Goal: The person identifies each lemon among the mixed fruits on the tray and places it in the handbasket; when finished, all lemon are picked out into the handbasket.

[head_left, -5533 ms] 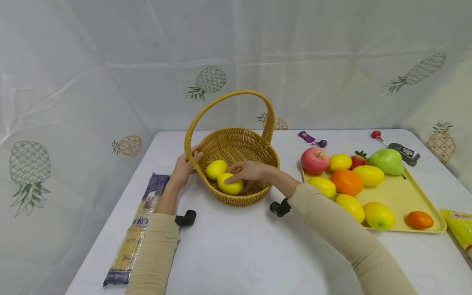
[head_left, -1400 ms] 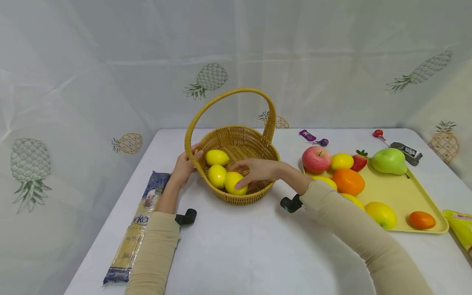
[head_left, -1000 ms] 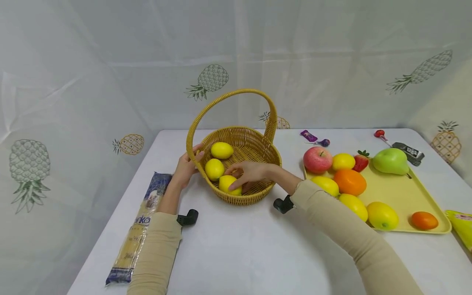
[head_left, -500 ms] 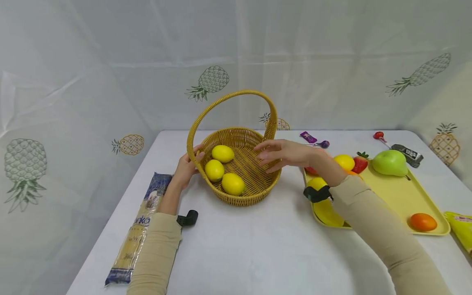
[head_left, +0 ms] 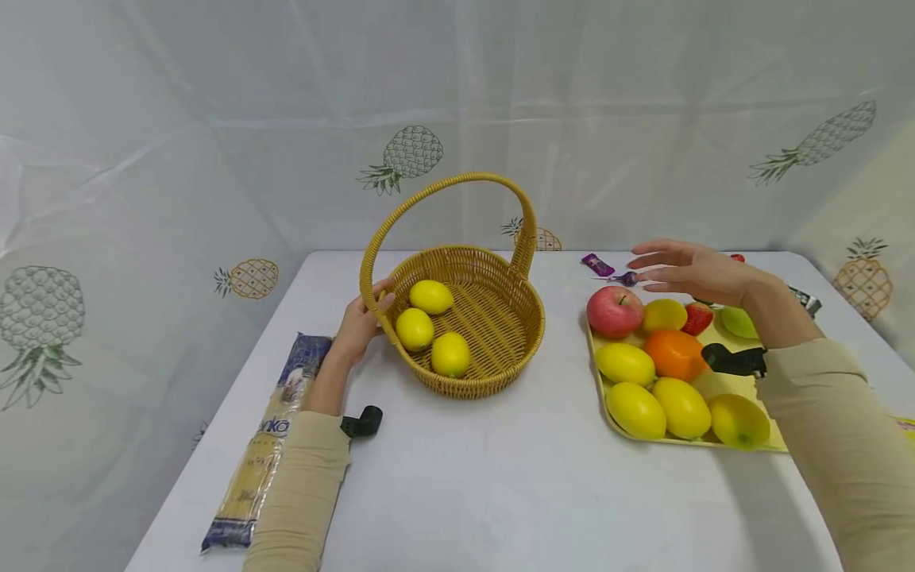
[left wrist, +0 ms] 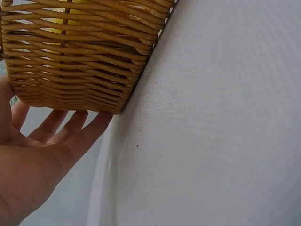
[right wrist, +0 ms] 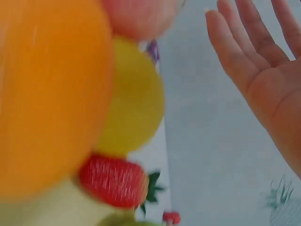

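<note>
From where I stand, the left hand (head_left: 357, 326) of the person is grasping the side of a wicker basket (head_left: 525, 338), with the thumb by the rim and the other fingers against the outer wall. The basket stands upright on the white tabletop (head_left: 493, 485), and its tall handle (head_left: 457, 179) is arched above. Inside it, on the left half of the bottom, three lemons (head_left: 431, 297) lie close together.

The right hand (head_left: 696, 270) is released: it holds nothing, the fingers are spread apart, and it hangs in the air over the far part of a yellow tray (head_left: 715, 384). On this tray I see five yellow fruits (head_left: 626, 364), a pink apple (head_left: 615, 311) at the far left corner, a big orange fruit (head_left: 675, 354), a strawberry (head_left: 696, 318) and a green pear (head_left: 738, 321), which the right arm partly hides.

Behind the tray there are a purple lollipop (head_left: 629, 279) and a purple sweet (head_left: 597, 264). A long packet (head_left: 266, 449) lies beside the left forearm.
</note>
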A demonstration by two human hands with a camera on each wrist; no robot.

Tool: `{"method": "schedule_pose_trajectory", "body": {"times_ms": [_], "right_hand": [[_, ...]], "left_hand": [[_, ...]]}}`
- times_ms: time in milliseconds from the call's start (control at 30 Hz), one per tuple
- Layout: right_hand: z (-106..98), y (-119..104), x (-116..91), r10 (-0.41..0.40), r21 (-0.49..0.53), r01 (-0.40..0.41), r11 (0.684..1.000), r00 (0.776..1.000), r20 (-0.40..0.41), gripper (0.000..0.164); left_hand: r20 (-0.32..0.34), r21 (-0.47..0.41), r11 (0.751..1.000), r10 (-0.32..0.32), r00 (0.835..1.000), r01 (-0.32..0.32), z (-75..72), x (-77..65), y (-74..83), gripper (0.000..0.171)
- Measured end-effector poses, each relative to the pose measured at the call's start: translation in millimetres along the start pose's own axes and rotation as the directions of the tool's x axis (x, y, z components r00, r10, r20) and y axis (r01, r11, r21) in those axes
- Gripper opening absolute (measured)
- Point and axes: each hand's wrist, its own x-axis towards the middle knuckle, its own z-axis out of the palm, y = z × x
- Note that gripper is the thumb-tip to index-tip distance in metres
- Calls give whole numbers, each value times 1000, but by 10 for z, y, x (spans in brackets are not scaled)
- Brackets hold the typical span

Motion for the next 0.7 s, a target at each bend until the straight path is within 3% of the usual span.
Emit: {"method": "schedule_pose_trajectory", "body": {"times_ms": [200,467,700], "right_hand": [[-161,259,-177,106,-111,-113,987,992,-64,53],[-131,456,-213,160,-174,-159,972,987,-6,58],[-72,447,-157,208,-253,-194,948,978,28,58]], "left_hand": [[-4,-14,1000,-7,1000,7,-4,7,-12,50],[-8,-1,1000,8,1000,-8,0,6,-46,49],[-9,0,1000,9,1000,-9,-3,12,-50,48]]}}
